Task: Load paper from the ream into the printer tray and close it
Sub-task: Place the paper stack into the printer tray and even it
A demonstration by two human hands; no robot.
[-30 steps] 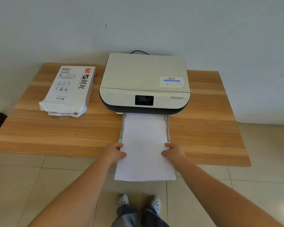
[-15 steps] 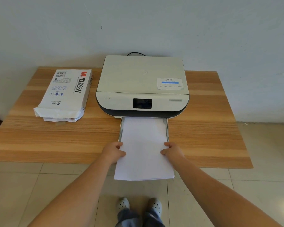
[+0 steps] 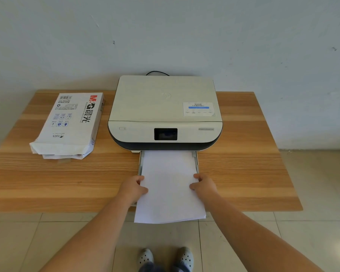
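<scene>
Paper (image 3: 170, 185) lies partly in the pulled-out tray (image 3: 195, 157) of the printer (image 3: 165, 107), its near end overhanging the table edge. Left hand (image 3: 133, 188) and right hand (image 3: 204, 186) pinch its side edges. Loading is underway; next, I judge, a straight push fully in, then closing.

Wooden table (image 3: 243, 173) against wall (image 3: 185, 36); tiled floor (image 3: 312, 193); shoes (image 3: 185, 258).

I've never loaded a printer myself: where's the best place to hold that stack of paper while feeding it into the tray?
Probably by its two long side edges, near the middle, coming in from the near end. The paper stack lies lengthwise in the tray, its near end hanging past the table edge, so both sides are free. The left hand and right hand pinch it there.
</scene>
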